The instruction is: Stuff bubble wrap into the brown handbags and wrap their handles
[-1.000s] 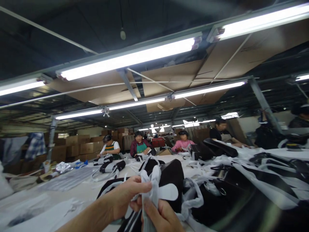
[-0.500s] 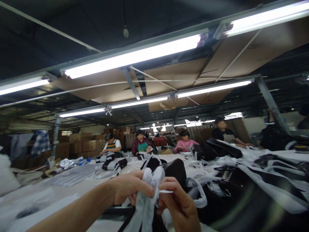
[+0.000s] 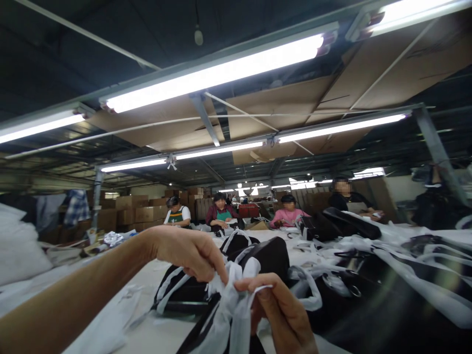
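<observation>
Two bag straps covered in white wrapping [image 3: 241, 319] rise towards me from a dark bag [image 3: 201, 329] low in the middle. My left hand [image 3: 184, 250] comes from the left, its fingers closed on the top of the white wrapping where it bunches up. Opposite it, my right hand [image 3: 282, 309] pinches a thin white strip of the wrapping between thumb and forefinger, and the strip's end sticks out past the fingers. The left fingertips are partly hidden behind the wrapping. Just beyond my hands lies another black bag [image 3: 273, 255] with white-wrapped straps.
Black bags with white wrapping [image 3: 368, 290] are heaped on the right of the table. Loose white sheets [image 3: 110, 314] lie at the left, near a white bundle [image 3: 20, 246]. Several people sit across the table, one in a pink top [image 3: 289, 216]. Cardboard boxes [image 3: 127, 209] stand behind.
My left hand has lifted and turned, its fingers now pointing down onto the wrapping. My right hand still pinches the white strip. The view has shifted slightly to the left.
</observation>
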Tool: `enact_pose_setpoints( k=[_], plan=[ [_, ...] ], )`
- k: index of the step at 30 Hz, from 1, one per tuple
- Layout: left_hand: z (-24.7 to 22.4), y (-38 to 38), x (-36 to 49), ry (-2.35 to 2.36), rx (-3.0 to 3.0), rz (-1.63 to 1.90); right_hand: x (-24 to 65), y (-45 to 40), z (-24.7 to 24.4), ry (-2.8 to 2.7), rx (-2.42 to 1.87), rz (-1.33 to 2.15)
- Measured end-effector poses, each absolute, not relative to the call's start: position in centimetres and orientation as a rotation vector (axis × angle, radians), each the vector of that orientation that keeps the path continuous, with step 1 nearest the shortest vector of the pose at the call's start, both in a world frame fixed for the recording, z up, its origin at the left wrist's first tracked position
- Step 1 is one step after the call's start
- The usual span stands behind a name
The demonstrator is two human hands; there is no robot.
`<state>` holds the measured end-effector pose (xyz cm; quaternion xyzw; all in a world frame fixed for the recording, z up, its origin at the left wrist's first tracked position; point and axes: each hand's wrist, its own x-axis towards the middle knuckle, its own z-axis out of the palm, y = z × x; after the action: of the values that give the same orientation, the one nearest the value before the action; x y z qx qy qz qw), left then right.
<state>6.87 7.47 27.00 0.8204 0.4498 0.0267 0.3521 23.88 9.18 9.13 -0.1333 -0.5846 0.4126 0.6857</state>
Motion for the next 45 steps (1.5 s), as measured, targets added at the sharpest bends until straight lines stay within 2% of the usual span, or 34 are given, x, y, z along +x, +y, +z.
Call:
enact_pose_setpoints(
  k=[5, 8, 11, 14, 18, 22, 38, 45],
  plan=[
    [26.9, 7.3, 5.4, 1.479, 2.398, 0.113, 23.4, 9.6, 9.0, -1.469, -0.316, 0.986],
    [26.0, 7.0, 5.8, 1.247, 2.391, 0.403, 23.4, 10.1, 8.8, -1.448, -0.264, 1.119],
    [23.6, 7.0, 6.5, 0.941, 2.021, 0.692, 23.6, 10.4, 8.7, -1.378, -0.218, 1.241],
    [20.8, 7.4, 7.2, 0.747, 1.661, 0.826, 23.6, 10.6, 8.5, -1.313, -0.138, 1.305],
    [18.6, 7.8, 7.7, 0.638, 1.489, 0.822, 23.0, 11.4, 8.0, -1.253, 0.123, 1.434],
    [18.2, 7.8, 8.3, 0.804, 1.446, 0.851, 22.6, 12.4, 7.6, -1.169, 0.342, 1.532],
    [18.3, 7.8, 9.6, 1.147, 1.560, 0.765, 22.4, 11.8, 7.8, -1.021, 0.136, 1.549],
    [17.9, 7.3, 9.8, 0.990, 1.571, 0.806, 22.4, 12.5, 7.0, -1.089, 0.101, 1.554]
  ],
)
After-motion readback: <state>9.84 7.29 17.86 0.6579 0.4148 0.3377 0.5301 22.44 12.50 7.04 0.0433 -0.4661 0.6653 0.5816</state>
